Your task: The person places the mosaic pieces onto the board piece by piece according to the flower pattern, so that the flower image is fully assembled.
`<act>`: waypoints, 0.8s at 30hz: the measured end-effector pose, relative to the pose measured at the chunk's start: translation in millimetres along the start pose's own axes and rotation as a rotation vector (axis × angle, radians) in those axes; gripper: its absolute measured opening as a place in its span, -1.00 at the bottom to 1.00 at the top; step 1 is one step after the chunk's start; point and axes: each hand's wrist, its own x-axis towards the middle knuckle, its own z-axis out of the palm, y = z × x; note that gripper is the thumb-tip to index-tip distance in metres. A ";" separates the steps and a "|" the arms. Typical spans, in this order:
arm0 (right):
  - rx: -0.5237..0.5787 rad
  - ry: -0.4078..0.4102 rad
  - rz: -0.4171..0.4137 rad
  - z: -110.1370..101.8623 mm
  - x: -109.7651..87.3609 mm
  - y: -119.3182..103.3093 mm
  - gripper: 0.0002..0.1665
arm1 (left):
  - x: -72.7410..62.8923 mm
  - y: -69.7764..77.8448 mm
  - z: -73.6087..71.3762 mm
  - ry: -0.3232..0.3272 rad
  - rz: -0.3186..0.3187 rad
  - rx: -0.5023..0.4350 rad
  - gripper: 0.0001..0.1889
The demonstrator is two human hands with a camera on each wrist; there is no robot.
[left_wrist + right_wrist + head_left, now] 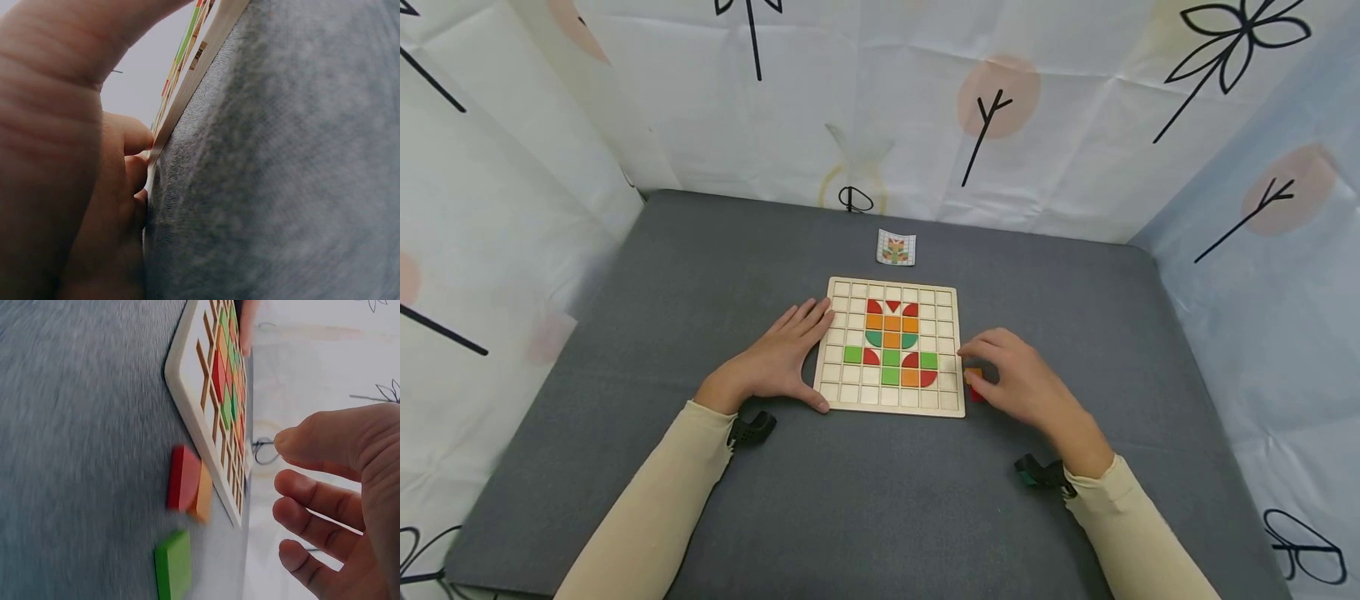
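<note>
A square wooden grid board [850,394] lies on the table, with red, orange, green and teal pieces set in its middle cells. Along its left side, my left hand [775,362] rests with fingers spread, the fingertips and thumb touching the edge. My right hand [1018,383] hovers by the board's right edge, its fingers loosely bent. In the right wrist view nothing shows between thumb and fingers. Beneath that hand are a red piece [183,478] and an orange piece [202,494], close together beside the board. A green block [175,565] lies a little apart, hidden in the head view.
A small pattern card [896,248] with a coloured grid picture lies behind the board. Grey cloth covers the table [850,500]. White printed fabric [910,108] hangs around the back and both sides.
</note>
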 end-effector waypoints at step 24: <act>-0.040 0.015 0.082 -23.0 -27.0 15.1 -0.62 | 0.2 0.2 0.1 0.005 0.004 0.009 0.62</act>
